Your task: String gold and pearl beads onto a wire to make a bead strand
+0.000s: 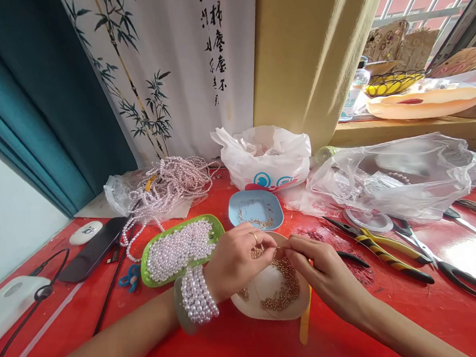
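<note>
My left hand (240, 256), with a ring and a wrist wrapped in pearly beads (199, 294) beside a pale green bangle (181, 305), is closed in a pinch above a cream bowl (241, 310). What sits between its fingertips is too small to make out. Facing it, my right hand (318, 260) pinches a thin thread-like strand, and the fingertips of both hands nearly meet. Small gold beads (287, 291) lie along the bowl's right side and bottom. Just behind stands a light blue dish (254, 199) with a few gold beads.
At left are a green tray (147, 275) of pearly beads, heaped bead strings (172, 184), and a dark phone-like slab (96, 249). Plastic bags (265, 162) line the back. Pliers (388, 254) and scissors (439, 263) lie right. A yellow stick (305, 325) juts from beside the bowl.
</note>
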A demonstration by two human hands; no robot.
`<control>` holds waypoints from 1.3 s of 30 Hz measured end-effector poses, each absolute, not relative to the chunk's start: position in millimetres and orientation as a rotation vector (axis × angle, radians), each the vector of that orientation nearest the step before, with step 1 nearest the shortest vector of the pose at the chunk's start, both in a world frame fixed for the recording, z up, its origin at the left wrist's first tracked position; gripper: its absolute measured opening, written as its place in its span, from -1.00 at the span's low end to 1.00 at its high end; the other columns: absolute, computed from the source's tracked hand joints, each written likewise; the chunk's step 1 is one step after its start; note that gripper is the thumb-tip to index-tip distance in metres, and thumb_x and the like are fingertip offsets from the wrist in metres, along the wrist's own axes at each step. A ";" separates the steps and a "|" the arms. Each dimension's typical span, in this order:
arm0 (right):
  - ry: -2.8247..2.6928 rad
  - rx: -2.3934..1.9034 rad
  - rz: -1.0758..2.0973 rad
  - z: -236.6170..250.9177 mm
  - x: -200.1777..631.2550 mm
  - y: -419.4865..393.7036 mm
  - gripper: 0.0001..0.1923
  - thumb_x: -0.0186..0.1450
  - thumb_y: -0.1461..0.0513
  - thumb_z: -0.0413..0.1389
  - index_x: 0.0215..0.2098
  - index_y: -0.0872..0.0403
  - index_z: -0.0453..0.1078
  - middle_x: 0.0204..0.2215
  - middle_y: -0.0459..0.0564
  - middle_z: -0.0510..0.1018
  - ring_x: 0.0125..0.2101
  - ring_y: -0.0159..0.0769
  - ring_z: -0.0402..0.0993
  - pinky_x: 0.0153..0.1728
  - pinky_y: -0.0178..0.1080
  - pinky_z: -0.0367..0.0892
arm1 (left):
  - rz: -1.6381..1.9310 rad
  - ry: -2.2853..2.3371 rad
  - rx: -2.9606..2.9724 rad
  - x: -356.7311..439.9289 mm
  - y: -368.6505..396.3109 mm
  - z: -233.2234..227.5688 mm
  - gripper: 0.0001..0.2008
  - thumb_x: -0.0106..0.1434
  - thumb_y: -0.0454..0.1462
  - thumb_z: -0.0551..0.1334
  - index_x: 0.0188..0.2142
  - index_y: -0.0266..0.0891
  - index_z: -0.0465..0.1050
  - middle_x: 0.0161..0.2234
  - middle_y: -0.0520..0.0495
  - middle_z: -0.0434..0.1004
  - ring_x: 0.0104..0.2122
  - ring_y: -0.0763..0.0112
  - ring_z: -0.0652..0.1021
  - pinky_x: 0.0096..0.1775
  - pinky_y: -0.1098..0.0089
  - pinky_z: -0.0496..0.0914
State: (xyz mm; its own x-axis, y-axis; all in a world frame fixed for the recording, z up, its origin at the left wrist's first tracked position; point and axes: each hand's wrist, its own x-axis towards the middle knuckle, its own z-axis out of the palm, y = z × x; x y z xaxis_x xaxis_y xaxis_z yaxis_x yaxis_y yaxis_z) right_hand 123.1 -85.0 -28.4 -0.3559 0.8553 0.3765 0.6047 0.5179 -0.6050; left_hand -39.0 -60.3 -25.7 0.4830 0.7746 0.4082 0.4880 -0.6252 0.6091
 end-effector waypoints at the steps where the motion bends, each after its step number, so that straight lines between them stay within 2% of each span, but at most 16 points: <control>1: -2.092 -1.201 0.456 -28.9 123.3 -84.5 -0.76 0.22 0.35 -0.16 -0.48 0.07 0.31 -0.64 -0.12 0.40 -0.63 -0.42 0.29 -0.62 -0.39 0.21 | 0.939 1.063 2.301 -39.0 -60.1 -26.0 -0.87 0.11 -0.32 0.11 -0.46 -0.25 0.42 -0.51 -0.03 0.46 -0.43 0.43 0.42 -0.31 0.40 0.31; 5: -2.119 -1.237 0.133 -32.2 124.2 -83.3 -0.84 0.17 0.32 -0.08 -0.33 0.10 0.31 -0.63 -0.11 0.41 -0.64 -0.41 0.29 -0.63 -0.37 0.20 | 0.931 1.115 2.101 -39.2 -58.6 -27.8 -0.91 0.05 -0.32 0.15 -0.47 -0.26 0.42 -0.48 -0.03 0.46 -0.46 0.46 0.43 -0.40 0.45 0.33; 8: -2.159 -1.166 -0.056 -33.4 125.5 -83.1 -0.85 0.20 0.31 -0.10 -0.35 0.11 0.30 -0.59 -0.05 0.44 -0.60 -0.39 0.33 -0.60 -0.35 0.21 | 0.904 1.109 1.947 -39.8 -57.5 -27.9 -0.91 0.04 -0.30 0.16 -0.48 -0.28 0.41 -0.48 -0.03 0.48 -0.48 0.48 0.44 -0.41 0.47 0.34; 14: -2.193 -1.075 -0.092 -32.6 129.2 -81.6 -0.82 0.26 0.31 -0.11 -0.35 0.14 0.33 -0.55 -0.02 0.45 -0.54 -0.37 0.36 -0.52 -0.33 0.24 | 0.823 1.102 1.712 -41.0 -56.2 -25.4 -0.87 0.04 -0.25 0.17 -0.49 -0.31 0.39 -0.52 0.00 0.44 -0.58 0.56 0.39 -0.50 0.53 0.29; 21: -2.230 -0.995 -0.215 -35.1 129.7 -81.2 -0.79 0.28 0.33 -0.14 -0.38 0.17 0.32 -0.58 -0.01 0.44 -0.57 -0.36 0.34 -0.55 -0.32 0.24 | 0.830 1.095 1.737 -41.4 -56.1 -23.5 -0.88 0.03 -0.26 0.17 -0.48 -0.30 0.39 -0.52 0.01 0.43 -0.55 0.56 0.38 -0.48 0.53 0.29; 34: -2.131 -1.185 0.107 -30.8 128.7 -82.3 -0.83 0.23 0.30 -0.09 -0.42 0.07 0.32 -0.59 -0.10 0.48 -0.59 -0.44 0.36 -0.56 -0.40 0.23 | 0.891 1.079 1.937 -39.3 -58.9 -22.7 -0.87 0.02 -0.31 0.17 -0.39 -0.28 0.40 -0.46 0.00 0.45 -0.47 0.51 0.42 -0.42 0.49 0.34; 39: -2.127 -1.182 0.162 -28.3 126.9 -84.3 -0.83 0.22 0.31 -0.09 -0.43 0.06 0.32 -0.60 -0.12 0.46 -0.61 -0.45 0.34 -0.59 -0.41 0.21 | 0.924 1.054 1.974 -40.1 -59.9 -23.2 -0.91 0.03 -0.33 0.16 -0.44 -0.28 0.43 -0.46 -0.02 0.46 -0.46 0.51 0.43 -0.41 0.49 0.35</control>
State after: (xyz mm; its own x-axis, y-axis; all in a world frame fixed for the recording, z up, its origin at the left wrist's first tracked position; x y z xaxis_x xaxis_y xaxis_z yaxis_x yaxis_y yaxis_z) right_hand 126.9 -84.3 -28.3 -0.3490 0.7883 0.5068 0.7023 0.5780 -0.4155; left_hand -40.1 -59.9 -23.2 0.4129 0.8735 0.2578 0.3696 -0.4194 0.8292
